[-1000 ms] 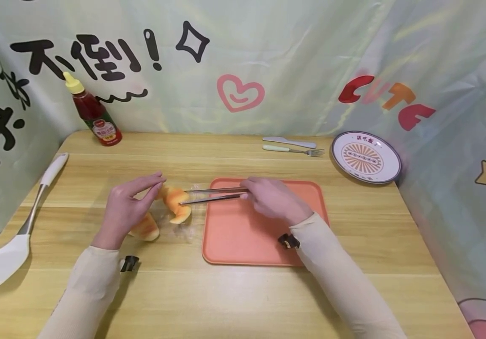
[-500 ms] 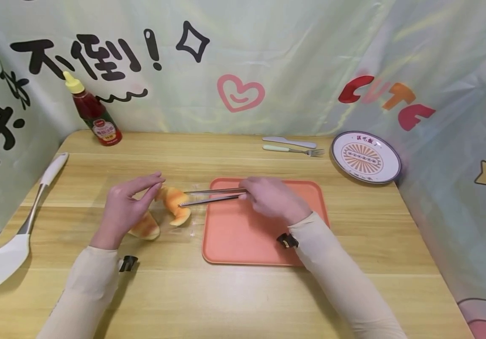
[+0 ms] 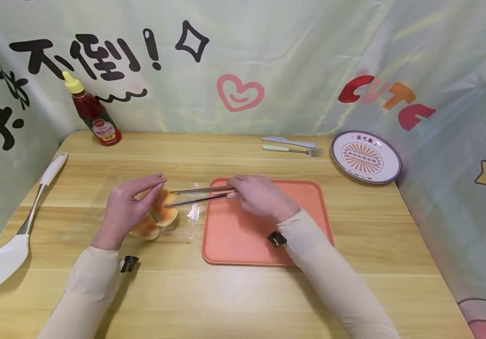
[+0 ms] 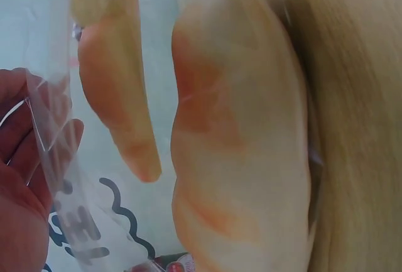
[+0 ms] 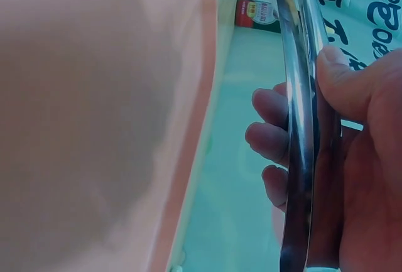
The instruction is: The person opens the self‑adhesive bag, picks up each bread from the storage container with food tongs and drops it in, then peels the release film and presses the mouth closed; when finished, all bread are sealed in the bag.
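Observation:
My left hand (image 3: 128,207) pinches the upper edge of a clear plastic bag (image 3: 193,212) at the left middle of the table. Inside the bag lies a long bread roll (image 4: 239,127), large in the left wrist view and partly hidden by the hand in the head view. My right hand (image 3: 259,197) grips metal tongs (image 3: 200,199), thumb on one side and fingers on the other in the right wrist view. The tongs' far ends hold a croissant (image 3: 167,214) at the bag, close beside the roll. In the left wrist view the croissant (image 4: 116,90) shows through clear plastic.
A pink tray (image 3: 243,245) lies under my right hand. Farther back are a sauce bottle (image 3: 103,127), a knife (image 3: 289,142), a fork (image 3: 278,148) and a plate (image 3: 388,162). A white spatula (image 3: 3,261) lies at the left edge. Printed cloth surrounds the table.
My right hand has moved left with the tongs, carrying the croissant farther into the bag, up against the roll. The left hand has stayed nearly in place.

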The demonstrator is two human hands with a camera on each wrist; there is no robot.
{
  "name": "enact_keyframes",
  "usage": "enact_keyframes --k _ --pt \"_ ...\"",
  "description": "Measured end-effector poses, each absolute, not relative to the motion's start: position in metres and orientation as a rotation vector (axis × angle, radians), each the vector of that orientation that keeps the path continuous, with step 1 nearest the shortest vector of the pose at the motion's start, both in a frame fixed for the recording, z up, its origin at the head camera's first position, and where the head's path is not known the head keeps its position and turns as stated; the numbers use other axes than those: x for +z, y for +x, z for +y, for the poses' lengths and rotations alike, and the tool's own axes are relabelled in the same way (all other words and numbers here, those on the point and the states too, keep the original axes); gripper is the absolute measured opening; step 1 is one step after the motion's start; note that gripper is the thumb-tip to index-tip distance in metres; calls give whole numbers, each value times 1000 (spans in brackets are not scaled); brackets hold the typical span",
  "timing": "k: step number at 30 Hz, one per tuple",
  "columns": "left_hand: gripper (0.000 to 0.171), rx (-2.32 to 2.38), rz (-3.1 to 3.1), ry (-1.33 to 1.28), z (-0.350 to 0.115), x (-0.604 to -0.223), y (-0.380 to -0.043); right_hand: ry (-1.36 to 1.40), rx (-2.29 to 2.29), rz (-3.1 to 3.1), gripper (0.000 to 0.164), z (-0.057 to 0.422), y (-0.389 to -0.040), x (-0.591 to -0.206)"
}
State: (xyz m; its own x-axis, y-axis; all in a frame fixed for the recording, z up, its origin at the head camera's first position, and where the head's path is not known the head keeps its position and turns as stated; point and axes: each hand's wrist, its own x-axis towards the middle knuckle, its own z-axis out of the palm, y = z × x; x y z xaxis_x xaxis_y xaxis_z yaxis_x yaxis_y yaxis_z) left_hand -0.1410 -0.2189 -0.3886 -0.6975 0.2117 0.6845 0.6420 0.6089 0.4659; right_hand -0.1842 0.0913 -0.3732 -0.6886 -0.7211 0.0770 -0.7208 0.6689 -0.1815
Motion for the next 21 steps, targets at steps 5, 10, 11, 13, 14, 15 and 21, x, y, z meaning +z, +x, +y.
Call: enact_keyframes --k 5,10,11,13,14,15,21 --pt "26 -938 -2243 -671 -219 -389 -142 -1240 -320 2870 16 86 -186 -372" --pt "23 -900 -2228 -657 -218 -388 -141 -1253 -319 2864 19 80 -187 -368" --pt "23 -893 -2227 -651 -218 -388 -141 -1256 -311 2863 20 78 -187 -367" --pt "21 -888 -2231 -639 -218 -388 -140 -1251 -297 2858 20 76 -187 -365" --pt "21 -885 -2234 -631 -217 -389 -140 -1247 -295 2855 21 75 -187 -365" --pt "21 -884 -2237 -623 -217 -389 -140 -1246 -294 2851 21 74 -187 -365" --pt "18 -873 -2244 -591 -214 -389 -140 -1254 -301 2838 24 68 -189 -366"
